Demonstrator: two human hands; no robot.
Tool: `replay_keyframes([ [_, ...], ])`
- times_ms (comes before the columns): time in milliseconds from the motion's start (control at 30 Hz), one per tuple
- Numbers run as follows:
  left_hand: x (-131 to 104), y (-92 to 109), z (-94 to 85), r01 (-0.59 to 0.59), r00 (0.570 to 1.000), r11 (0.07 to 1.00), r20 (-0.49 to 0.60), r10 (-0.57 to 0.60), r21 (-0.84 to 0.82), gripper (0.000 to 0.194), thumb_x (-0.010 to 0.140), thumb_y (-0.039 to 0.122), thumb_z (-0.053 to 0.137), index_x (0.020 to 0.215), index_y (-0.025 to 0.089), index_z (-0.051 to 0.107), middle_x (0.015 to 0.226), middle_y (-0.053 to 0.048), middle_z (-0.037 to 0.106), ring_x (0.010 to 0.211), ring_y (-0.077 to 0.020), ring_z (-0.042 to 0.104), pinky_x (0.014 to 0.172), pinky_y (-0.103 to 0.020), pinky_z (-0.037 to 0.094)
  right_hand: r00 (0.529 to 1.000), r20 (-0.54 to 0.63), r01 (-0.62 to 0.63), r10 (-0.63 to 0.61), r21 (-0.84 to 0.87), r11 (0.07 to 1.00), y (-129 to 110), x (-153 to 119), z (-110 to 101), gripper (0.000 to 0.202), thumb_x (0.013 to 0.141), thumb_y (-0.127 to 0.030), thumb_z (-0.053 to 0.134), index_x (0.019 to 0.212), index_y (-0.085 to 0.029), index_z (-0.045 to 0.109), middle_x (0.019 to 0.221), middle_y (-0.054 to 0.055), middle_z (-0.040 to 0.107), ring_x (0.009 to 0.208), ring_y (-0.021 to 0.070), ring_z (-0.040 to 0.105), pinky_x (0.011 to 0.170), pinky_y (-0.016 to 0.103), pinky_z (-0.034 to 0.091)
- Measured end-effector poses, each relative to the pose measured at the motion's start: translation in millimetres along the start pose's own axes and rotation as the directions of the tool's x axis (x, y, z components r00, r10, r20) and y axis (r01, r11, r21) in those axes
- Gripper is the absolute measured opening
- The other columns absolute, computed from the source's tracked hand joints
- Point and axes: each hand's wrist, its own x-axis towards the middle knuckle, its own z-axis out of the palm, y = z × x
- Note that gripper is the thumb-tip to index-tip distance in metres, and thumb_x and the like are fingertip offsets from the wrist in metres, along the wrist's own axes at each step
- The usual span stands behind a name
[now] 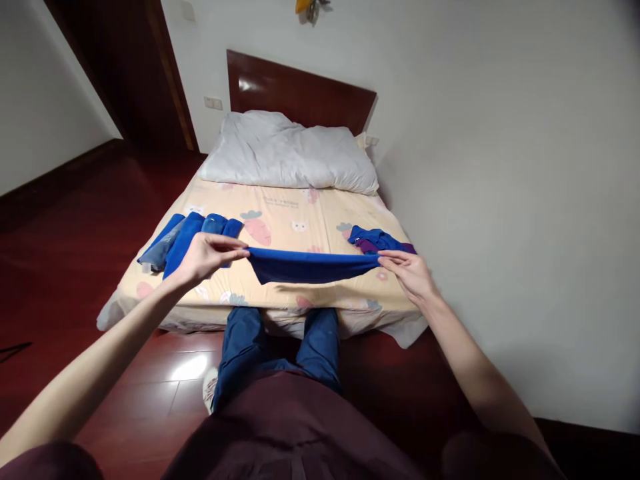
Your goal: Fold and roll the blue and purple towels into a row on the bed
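Note:
A blue cloth (313,265) hangs stretched between my two hands above the near part of the bed. My left hand (207,255) pinches its left corner between thumb and fingers. At the other end, my right hand (409,273) pinches the right corner. The upper edge is pulled nearly straight, and the lower edge droops. Behind my left hand, several rolled blue cloths (186,235) lie side by side on the bed, one of them greyish. Beyond my right hand sits a crumpled pile of blue and purple cloths (376,240).
The bed (300,207) has a pale sheet printed with carrots and cat faces. A folded light-grey quilt (290,153) lies at the dark wooden headboard (300,90). White wall stands close on the right; dark red floor (65,267) stretches to the left. My legs touch the bed's front edge.

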Motion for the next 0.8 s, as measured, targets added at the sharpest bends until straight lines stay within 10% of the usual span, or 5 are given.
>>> replay_keyframes([
  [267, -6, -9, 2.1, 0.109, 0.993, 0.992, 0.052, -0.106, -0.056, 0.032, 0.055, 0.048, 0.09, 0.078, 0.027, 0.082, 0.08, -0.008, 0.078, 0.081, -0.0296, 0.075, 0.068, -0.04, 0.064, 0.985, 0.098, -0.141, 0.14, 0.0, 0.99, 9, 1, -1, 0.051, 0.054, -0.047, 0.097, 0.092, -0.018, 0.081, 0.082, 0.01, 0.077, 0.076, 0.021, 0.073, 0.072, 0.035, 0.06],
  [533, 85, -52, 32.0, 0.068, 0.998, 0.997, -0.005, -0.068, -0.028, 0.044, 0.053, 0.047, 0.091, 0.085, 0.019, 0.08, 0.087, -0.01, 0.079, 0.088, -0.0285, 0.075, 0.078, -0.037, 0.063, 0.983, 0.074, -0.171, 0.17, 0.006, 0.985, 46, 94, 46, 0.048, 0.057, -0.04, 0.096, 0.091, -0.011, 0.078, 0.078, 0.008, 0.076, 0.064, 0.0139, 0.065, 0.063, 0.029, 0.054],
  [800, 157, -26, 36.0, -0.193, 0.956, 0.973, -0.199, 0.215, 0.122, 0.049, 0.069, 0.061, 0.078, 0.105, 0.027, 0.079, 0.104, -0.01, 0.078, 0.107, -0.0315, 0.071, 0.093, -0.045, 0.057, 0.945, -0.171, 0.292, -0.278, 0.058, 0.955, 36, 168, 69, 0.049, 0.066, -0.047, 0.088, 0.099, -0.014, 0.075, 0.092, 0.01, 0.077, 0.081, 0.0171, 0.07, 0.076, 0.03, 0.056],
])
